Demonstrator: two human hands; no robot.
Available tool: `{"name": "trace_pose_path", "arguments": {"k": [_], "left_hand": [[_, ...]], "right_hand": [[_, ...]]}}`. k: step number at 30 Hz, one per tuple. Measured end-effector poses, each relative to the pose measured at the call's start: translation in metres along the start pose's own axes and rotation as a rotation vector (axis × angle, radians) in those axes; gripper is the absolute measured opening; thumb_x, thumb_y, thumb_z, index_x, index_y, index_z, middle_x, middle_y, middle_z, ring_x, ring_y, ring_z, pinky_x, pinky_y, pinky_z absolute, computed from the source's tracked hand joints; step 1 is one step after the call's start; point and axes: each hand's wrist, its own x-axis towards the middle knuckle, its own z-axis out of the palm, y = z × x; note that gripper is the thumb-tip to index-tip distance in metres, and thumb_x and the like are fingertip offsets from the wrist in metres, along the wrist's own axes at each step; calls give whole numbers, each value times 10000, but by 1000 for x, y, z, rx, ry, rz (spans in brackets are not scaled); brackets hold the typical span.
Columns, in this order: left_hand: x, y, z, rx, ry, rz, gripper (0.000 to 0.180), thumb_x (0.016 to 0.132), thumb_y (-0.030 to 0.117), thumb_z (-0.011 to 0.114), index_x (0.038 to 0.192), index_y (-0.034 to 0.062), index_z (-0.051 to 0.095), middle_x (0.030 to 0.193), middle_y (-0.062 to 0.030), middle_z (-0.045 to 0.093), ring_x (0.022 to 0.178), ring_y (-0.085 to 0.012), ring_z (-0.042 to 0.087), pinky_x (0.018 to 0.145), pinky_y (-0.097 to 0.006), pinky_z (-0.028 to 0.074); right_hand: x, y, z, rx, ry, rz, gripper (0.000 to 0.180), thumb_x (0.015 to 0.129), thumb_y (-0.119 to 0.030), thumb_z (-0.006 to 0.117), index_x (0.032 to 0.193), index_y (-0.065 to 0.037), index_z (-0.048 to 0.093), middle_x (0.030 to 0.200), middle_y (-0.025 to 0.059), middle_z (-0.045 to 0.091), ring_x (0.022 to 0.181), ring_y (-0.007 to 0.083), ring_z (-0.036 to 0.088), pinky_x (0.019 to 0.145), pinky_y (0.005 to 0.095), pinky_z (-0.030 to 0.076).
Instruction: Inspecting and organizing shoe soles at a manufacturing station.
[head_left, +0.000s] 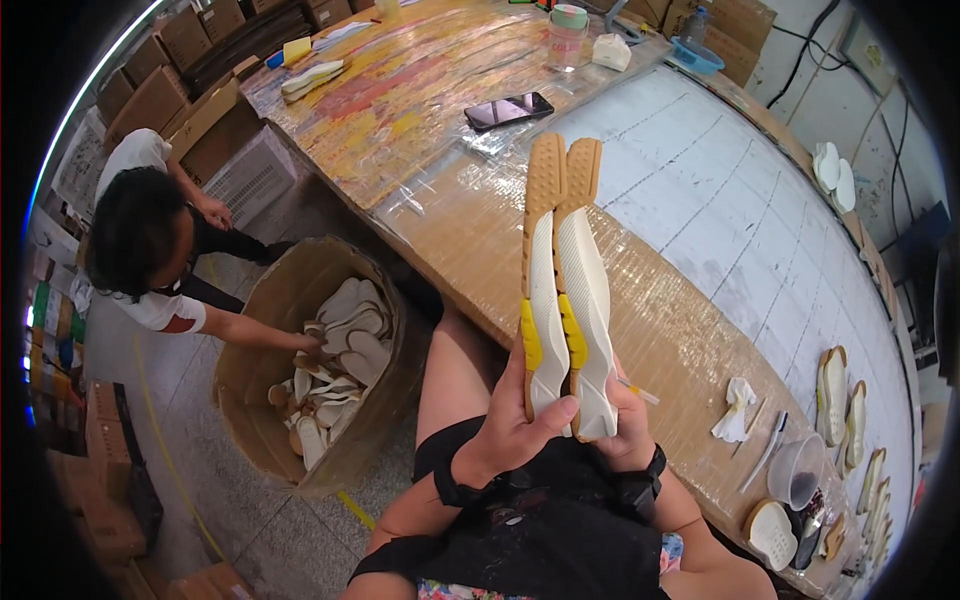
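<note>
In the head view, two white, tan and yellow soles (541,265) are gripped side by side at the frame's centre by the left hand (512,420) and the right hand (630,425). At left, a carton (240,395) of pale soles (362,318) is reached into by a co-worker (140,230).

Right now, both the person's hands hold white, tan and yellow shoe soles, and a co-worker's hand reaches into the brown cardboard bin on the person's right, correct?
Wrong side: the head view shows the brown cardboard bin on the person's left. The left hand and right hand hold the shoe soles; the co-worker's hand reaches in.
</note>
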Motion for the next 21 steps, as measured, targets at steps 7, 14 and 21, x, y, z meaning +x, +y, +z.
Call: {"name": "trace_pose_path", "arguments": {"k": [7, 14, 21], "left_hand": [[9, 3, -17, 490, 98, 251, 578, 829, 177, 522, 1280, -51, 242, 1268, -148, 314, 1129, -202, 365, 934, -310, 305], [31, 60, -20, 421, 356, 270, 222, 809, 25, 540, 1007, -74, 563, 1017, -160, 561, 874, -167, 558, 759, -239, 432], [25, 70, -16, 624, 396, 311, 156, 749, -9, 576, 892, -57, 615, 838, -135, 628, 743, -145, 598, 669, -220, 455]], "right_hand": [[-3, -4, 0, -42, 90, -48, 511, 844, -184, 502, 1271, -37, 262, 1221, 122, 410, 1102, 217, 444, 921, 332, 377], [-10, 0, -8, -65, 83, -36, 514, 842, -171, 505, 1274, -32, 265, 1216, 124, 423, 1100, 216, 452, 921, 331, 380], [-16, -1, -6, -151, 98, -68, 501, 839, -178, 511, 1264, -38, 286, 1201, 124, 443, 1091, 218, 464, 912, 339, 393]]}}
